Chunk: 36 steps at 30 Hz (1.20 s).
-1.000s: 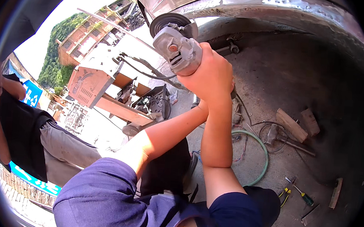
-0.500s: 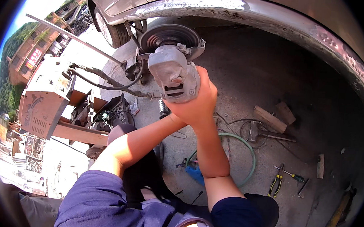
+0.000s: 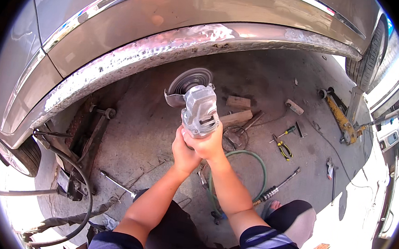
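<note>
A dusty grey angle grinder [image 3: 200,107] is held out in front of me. My left hand [image 3: 184,152] and my right hand [image 3: 209,145] are both wrapped around its rear body, close together. Its round disc [image 3: 194,79] tilts toward the upper left, with a metal guard [image 3: 175,99] beneath its left side. Above the disc runs the car's sill [image 3: 139,58], scraped to bare, pitted metal in places. A gap shows between disc and sill. The fingers under the grinder are partly hidden.
Wooden blocks [image 3: 237,118], a hammer [image 3: 245,130], yellow-black pliers [image 3: 283,149] and a green hose [image 3: 263,168] lie on the concrete to the right. A yellow floor jack [image 3: 341,118] stands at far right, a dark jack [image 3: 98,131] at left. Black cable [image 3: 85,176] loops lower left.
My view has swung right, bringing the car's side and its right-hand wheel into sight. The grinder stays in both hands; the left hand shows more plainly now.
</note>
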Each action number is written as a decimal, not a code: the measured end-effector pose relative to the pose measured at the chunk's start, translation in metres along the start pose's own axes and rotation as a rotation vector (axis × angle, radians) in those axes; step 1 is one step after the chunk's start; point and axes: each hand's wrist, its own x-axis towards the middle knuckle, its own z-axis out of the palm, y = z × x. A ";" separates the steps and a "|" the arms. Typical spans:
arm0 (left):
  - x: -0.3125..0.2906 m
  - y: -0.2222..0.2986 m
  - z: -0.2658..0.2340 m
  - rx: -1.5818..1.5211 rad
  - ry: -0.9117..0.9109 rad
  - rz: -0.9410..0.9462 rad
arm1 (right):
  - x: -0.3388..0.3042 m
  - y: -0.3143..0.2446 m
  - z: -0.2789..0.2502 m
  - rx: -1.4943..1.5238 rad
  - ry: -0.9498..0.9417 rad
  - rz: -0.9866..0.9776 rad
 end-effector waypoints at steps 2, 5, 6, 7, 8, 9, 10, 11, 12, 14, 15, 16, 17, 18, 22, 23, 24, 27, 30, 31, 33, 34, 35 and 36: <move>0.014 0.015 0.003 0.029 -0.024 0.084 | 0.007 -0.014 -0.004 0.046 0.040 -0.069; 0.033 0.036 0.011 0.137 -0.048 0.075 | 0.020 -0.033 -0.015 0.224 0.096 -0.121; 0.038 0.047 0.014 0.220 -0.043 0.098 | 0.026 -0.041 -0.023 0.286 0.073 -0.143; 0.042 0.056 0.016 0.301 -0.061 0.095 | 0.032 -0.041 -0.027 0.376 0.088 -0.170; 0.044 0.060 0.020 0.381 -0.080 0.086 | 0.037 -0.037 -0.032 0.466 0.107 -0.191; 0.046 0.062 0.022 0.412 -0.106 0.121 | 0.038 -0.031 -0.038 0.507 0.111 -0.205; 0.049 0.066 0.024 0.433 -0.115 0.154 | 0.043 -0.027 -0.044 0.539 0.099 -0.222; 0.054 0.069 0.027 0.451 -0.132 0.186 | 0.047 -0.024 -0.047 0.558 0.133 -0.223; 0.059 0.070 0.033 0.478 -0.140 0.172 | 0.051 -0.028 -0.051 0.604 0.166 -0.223; 0.067 0.074 0.041 0.525 -0.174 0.149 | 0.060 -0.032 -0.059 0.611 0.187 -0.178; 0.070 0.077 0.046 0.494 -0.161 0.165 | 0.067 -0.030 -0.061 0.559 0.205 -0.203; 0.071 0.077 0.047 0.524 -0.133 0.142 | 0.070 -0.029 -0.061 0.550 0.172 -0.195; 0.072 0.075 0.045 0.552 -0.110 0.123 | 0.073 -0.027 -0.057 0.539 0.144 -0.191; 0.072 0.072 0.044 0.568 -0.082 0.095 | 0.075 -0.025 -0.053 0.515 0.111 -0.183; 0.060 0.067 0.020 0.460 0.055 0.106 | 0.064 -0.011 -0.024 0.369 -0.042 -0.267; 0.059 0.067 0.019 0.425 0.063 0.109 | 0.067 -0.012 -0.020 0.383 -0.004 -0.338; 0.060 0.074 0.019 0.464 0.028 0.073 | 0.068 -0.020 -0.019 0.455 0.015 -0.291; 0.071 0.088 0.033 0.508 -0.094 0.028 | 0.070 -0.036 -0.044 0.588 0.062 -0.166; 0.062 0.068 0.033 0.469 -0.076 0.021 | 0.063 -0.034 -0.042 0.475 0.035 -0.090; 0.056 0.062 0.026 0.375 -0.029 0.019 | 0.060 -0.030 -0.030 0.381 0.004 -0.097; 0.040 0.054 -0.004 0.208 0.021 0.051 | 0.054 -0.016 0.008 0.182 -0.014 -0.209; 0.033 0.056 -0.013 0.206 0.013 0.012 | 0.042 -0.015 0.020 0.083 0.013 -0.182; 0.039 0.059 -0.017 0.195 -0.001 0.001 | 0.048 -0.017 0.018 0.142 0.018 -0.141; 0.043 0.067 -0.020 0.224 -0.035 -0.067 | 0.049 -0.025 0.016 0.205 0.016 -0.084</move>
